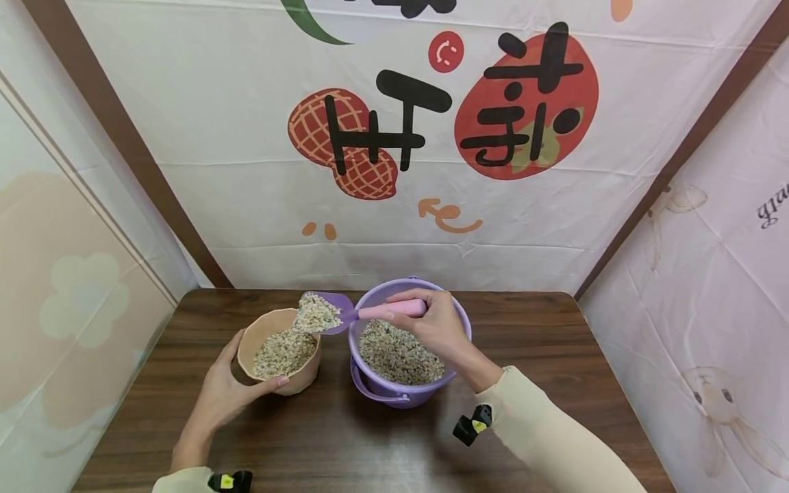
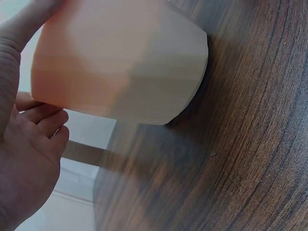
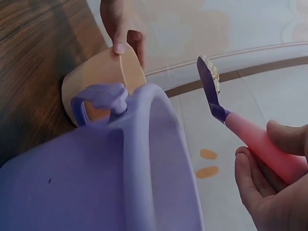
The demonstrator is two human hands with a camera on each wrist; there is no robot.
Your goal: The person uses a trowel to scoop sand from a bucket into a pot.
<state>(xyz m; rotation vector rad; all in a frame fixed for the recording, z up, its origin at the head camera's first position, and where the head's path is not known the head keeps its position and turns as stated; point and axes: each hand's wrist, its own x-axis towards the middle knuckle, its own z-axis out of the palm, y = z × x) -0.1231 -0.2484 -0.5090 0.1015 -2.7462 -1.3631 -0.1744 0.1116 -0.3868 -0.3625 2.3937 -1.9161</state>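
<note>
My right hand (image 1: 434, 325) grips the pink handle of a small shovel (image 1: 391, 310), whose purple blade carries a heap of pale gravel (image 1: 317, 313). The loaded blade is above the right rim of a peach bowl (image 1: 302, 378). Similar gravel lies inside that bowl. On the bowl's left side, my left hand (image 1: 224, 390) holds it with the thumb at the near rim and fingers round the far side. Under my right hand stands a purple bucket (image 1: 411, 397) with more gravel in it. In the right wrist view the shovel (image 3: 250, 137) is raised beyond the bucket's rim.
Bowl and bucket stand on a dark wood-grain table (image 1: 524, 438). A white printed cloth (image 1: 246, 137) hangs behind the table, with more cloth at both sides. The bucket's handle (image 1: 376, 394) hangs down at its front left.
</note>
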